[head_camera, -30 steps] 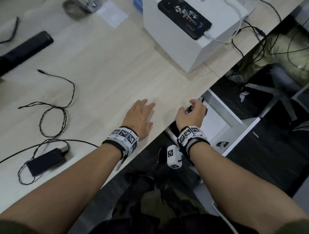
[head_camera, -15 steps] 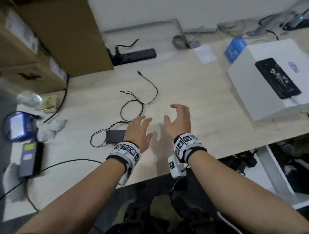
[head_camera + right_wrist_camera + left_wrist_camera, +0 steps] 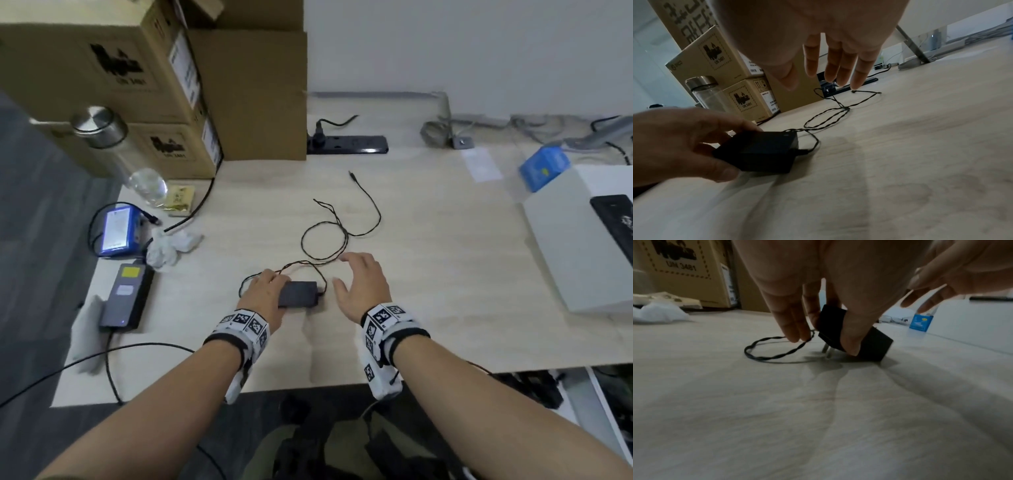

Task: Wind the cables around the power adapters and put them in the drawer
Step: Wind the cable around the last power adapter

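the task looks barely begun: the cable (image 3: 337,236) lies unwound in loose loops on the desk (image 3: 445,274). the left hand (image 3: 263,294) pinches the black power adapter (image 3: 299,293), its long axis running left to right, prongs leftward. the right hand (image 3: 363,284) hovers nearby, fingers spread. no drawer in view.

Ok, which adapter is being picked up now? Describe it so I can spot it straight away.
On the light wooden desk, look near the front edge, between the two hands. The small black power adapter sits under the left hand, which grips its end. Unlike the longer grey adapter at the left edge, it trails a thin twisted black cable.
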